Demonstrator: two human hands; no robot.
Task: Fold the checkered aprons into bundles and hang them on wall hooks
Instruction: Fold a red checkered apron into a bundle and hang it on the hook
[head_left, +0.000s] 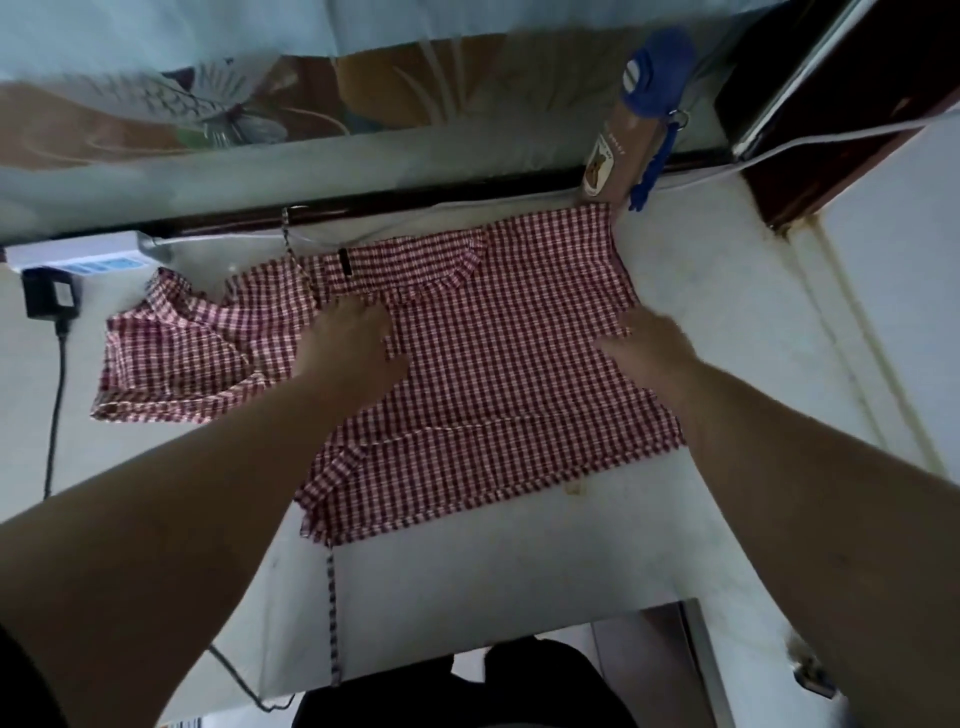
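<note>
A red-and-white checkered apron (498, 374) lies spread on a white table top (519, 561), its left part rumpled and folded over. One checkered strap (332, 613) trails off the near edge of the table. My left hand (353, 343) lies on the cloth near its middle, palm down with fingers flat. My right hand (649, 353) is at the apron's right edge, blurred, with its fingers curled at the hem. No wall hooks are in view.
A white power strip (78, 257) with a black plug and cable (57, 374) sits at the back left. A brown box (618, 156) with a blue item on it stands at the back right. A patterned curtain hangs behind the table.
</note>
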